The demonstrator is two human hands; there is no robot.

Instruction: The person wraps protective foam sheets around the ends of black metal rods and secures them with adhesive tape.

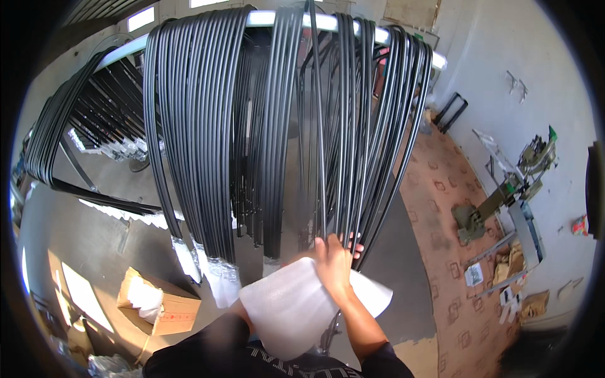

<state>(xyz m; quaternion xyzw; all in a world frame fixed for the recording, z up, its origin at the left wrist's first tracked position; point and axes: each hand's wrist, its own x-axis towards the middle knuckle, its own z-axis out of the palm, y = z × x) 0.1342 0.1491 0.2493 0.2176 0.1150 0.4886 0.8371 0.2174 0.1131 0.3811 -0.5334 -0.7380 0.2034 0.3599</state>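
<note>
Just below the middle of the view, a white foam sheet (290,309) is lying across the person's front, its long axis running from lower left up to the right, with one corner pointing out to the right past the forearm. The right hand (334,261) is pressing on the sheet's upper edge, fingers spread and reaching into the lower ends of a bundle of black strips (343,145); it is not clenching anything that can be made out. The left hand is sitting hidden under the sheet, so whether it is open or gripping cannot be told (only a bit of the left arm is showing at the sheet's lower left edge).

The black strips are hanging over a pale horizontal rail (328,22) at the top, their long axes running straight down toward the hand. A thicker bundle (189,126) is hanging to the left, its lower ends wearing clear plastic wrapping (217,277). More black strips (94,126) are draping farther left.

Below, a grey floor (94,233) is catching patches of sunlight, and an open cardboard box (161,302) holding white material is sitting on it at lower left. To the right, patterned reddish flooring (450,189) is running along a grey wall, where a small green-and-grey machine (504,189) is standing.
</note>
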